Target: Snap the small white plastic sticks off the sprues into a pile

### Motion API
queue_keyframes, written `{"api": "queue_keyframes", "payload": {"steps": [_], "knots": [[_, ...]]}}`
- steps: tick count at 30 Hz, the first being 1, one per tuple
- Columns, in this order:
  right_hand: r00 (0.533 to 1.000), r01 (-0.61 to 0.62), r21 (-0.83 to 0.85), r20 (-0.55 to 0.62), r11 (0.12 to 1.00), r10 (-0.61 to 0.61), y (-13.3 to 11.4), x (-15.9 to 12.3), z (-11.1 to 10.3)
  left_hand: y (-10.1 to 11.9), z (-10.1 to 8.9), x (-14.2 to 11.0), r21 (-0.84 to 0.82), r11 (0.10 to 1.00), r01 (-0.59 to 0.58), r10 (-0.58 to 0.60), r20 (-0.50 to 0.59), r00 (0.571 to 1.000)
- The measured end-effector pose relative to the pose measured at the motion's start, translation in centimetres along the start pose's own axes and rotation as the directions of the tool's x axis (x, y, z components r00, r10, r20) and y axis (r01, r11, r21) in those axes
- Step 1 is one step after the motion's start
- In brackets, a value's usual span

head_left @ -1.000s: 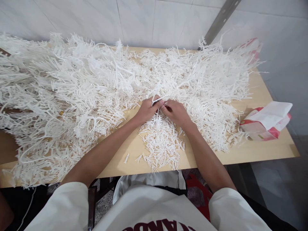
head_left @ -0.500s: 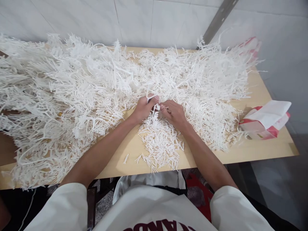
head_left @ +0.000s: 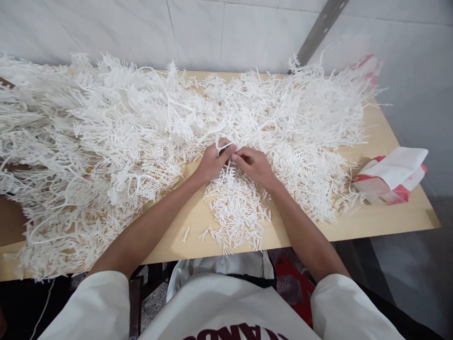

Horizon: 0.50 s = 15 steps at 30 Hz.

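Note:
My left hand (head_left: 211, 164) is closed on a white branched plastic piece (head_left: 218, 140), a thin forked strand of which sticks up past the thumb. Right beside it, my right hand (head_left: 258, 167) has thumb and forefinger pinched together close to my left fingertips. What lies between those right fingertips is too small to make out. Below both hands spreads a heap of short loose white plastic sticks (head_left: 240, 217). A big tangled pile of white branched plastic pieces (head_left: 106, 127) is to the left, and another pile (head_left: 311, 118) is to the right.
The light wooden table (head_left: 385, 217) ends at a front edge close to my body. On its right stands an open red-and-white paper bag or box (head_left: 392, 177). Another red-and-white package (head_left: 370, 68) is at the back right. A tiled wall (head_left: 198, 33) rises behind.
My right fingers have closed into a pinch and drawn up to my left fingertips. The white piece in my left hand has turned, and its forked strand now reaches higher.

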State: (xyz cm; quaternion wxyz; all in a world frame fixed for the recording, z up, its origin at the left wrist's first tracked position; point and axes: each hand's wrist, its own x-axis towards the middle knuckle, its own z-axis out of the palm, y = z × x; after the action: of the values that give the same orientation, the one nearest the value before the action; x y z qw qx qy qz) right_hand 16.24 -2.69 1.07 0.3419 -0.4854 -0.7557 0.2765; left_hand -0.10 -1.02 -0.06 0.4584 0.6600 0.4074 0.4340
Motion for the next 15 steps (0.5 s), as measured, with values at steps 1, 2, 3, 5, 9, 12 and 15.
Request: {"api": "queue_keyframes", "payload": {"steps": [1, 2, 3, 5, 9, 12, 15], "knots": [[0.999, 0.047, -0.054, -0.007, 0.997, -0.047, 0.1, 0.0, 0.1, 0.0, 0.0, 0.0, 0.051, 0.999, -0.016, 0.016, 0.004, 1.0], [0.994, 0.102, -0.124, -0.019, 0.987, -0.105, 0.2, 0.0, 0.1, 0.1, 0.1, -0.1, 0.113, 0.993, -0.031, 0.031, 0.009, 0.999], [0.985, 0.158, -0.206, -0.038, 0.966, -0.169, 0.3, -0.1, 0.3, 0.2, 0.2, -0.2, 0.182, 0.982, -0.044, 0.043, 0.008, 0.999], [0.95, 0.256, -0.374, -0.071, 0.892, -0.303, 0.7, -0.1, 0.5, 0.3, 0.3, -0.3, 0.305, 0.95, -0.063, 0.069, -0.007, 0.998], [0.883, 0.324, -0.539, -0.123, 0.778, -0.453, 0.9, -0.1, 1.2, 0.4, 0.6, -0.5, 0.354, 0.934, -0.047, 0.077, -0.072, 0.994], [0.885, 0.271, -0.455, -0.229, 0.848, -0.406, 0.5, -0.3, 1.4, 0.1, 0.8, -0.3, 0.194, 0.981, -0.021, 0.033, -0.058, 0.998], [0.94, 0.141, -0.143, -0.292, 0.98, -0.178, -0.1, -0.5, 1.3, -0.1, 1.1, 0.0, -0.056, 0.998, 0.019, -0.019, 0.006, 1.0]]}}
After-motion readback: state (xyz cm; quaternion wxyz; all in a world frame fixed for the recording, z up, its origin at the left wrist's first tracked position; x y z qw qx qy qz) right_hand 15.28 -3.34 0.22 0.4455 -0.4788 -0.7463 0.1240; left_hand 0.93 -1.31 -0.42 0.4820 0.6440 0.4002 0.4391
